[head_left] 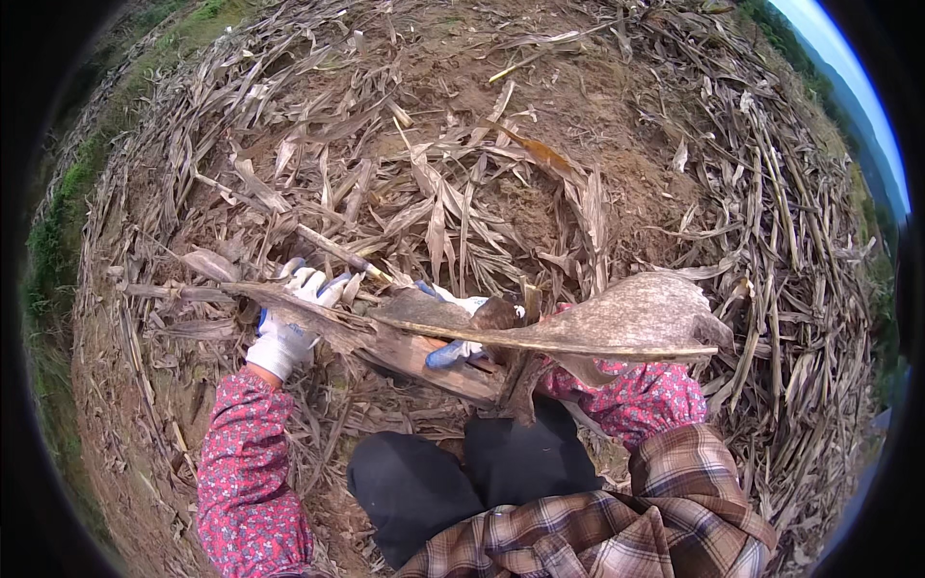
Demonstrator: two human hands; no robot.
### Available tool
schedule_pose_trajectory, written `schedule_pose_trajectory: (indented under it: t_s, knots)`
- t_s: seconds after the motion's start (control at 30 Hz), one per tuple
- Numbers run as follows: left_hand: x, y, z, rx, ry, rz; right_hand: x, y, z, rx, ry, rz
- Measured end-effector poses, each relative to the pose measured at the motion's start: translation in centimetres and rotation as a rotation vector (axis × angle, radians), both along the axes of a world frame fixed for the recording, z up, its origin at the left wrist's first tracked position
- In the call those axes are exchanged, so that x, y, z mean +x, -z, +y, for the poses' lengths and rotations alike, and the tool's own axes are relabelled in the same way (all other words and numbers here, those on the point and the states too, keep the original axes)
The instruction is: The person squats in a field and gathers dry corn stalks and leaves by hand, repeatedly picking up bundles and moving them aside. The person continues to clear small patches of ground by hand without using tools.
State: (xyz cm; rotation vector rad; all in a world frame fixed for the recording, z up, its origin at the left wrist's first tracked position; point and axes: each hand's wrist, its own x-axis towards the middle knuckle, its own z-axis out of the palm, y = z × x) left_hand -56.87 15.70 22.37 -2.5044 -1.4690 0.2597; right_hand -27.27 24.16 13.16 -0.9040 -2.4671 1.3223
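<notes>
Dry corn stalks with broad withered leaves (621,311) lie across the view in front of my knees. My left hand (293,318), in a white and blue work glove, is at the left part of these stalks, its fingers curled around them. My right hand (462,325), gloved alike, is at the middle, its fingers bent about the stalks; a long leaf crosses in front and hides much of it. A dark brown piece (498,313) sits against the right glove; what it is cannot be told. A cut stalk (343,253) slants between the hands, beyond them.
Dry leaves and stalks cover much of the brown soil (578,108) ahead. A thick heap of stalks (780,217) runs along the right. Green plants (72,180) grow at the far left. My bent knees (412,491) are close below the hands.
</notes>
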Motion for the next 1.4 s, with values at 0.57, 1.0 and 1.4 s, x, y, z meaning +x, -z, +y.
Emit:
schedule_pose_trajectory:
  t_s: [0.57,1.0,1.4]
  knots:
    - [14.2,-4.8,11.4,0.553,0.222,-0.269,21.3,-12.5,0.5,0.511,0.901,-0.098]
    - [-13.9,13.7,-31.3,0.243,-1.628,-0.328,40.9,4.1,8.6,0.206,0.828,-0.57]
    - [-10.3,16.8,-42.6,-0.256,-1.756,-0.341,-1.1,4.6,1.1,0.185,-0.193,-0.261]
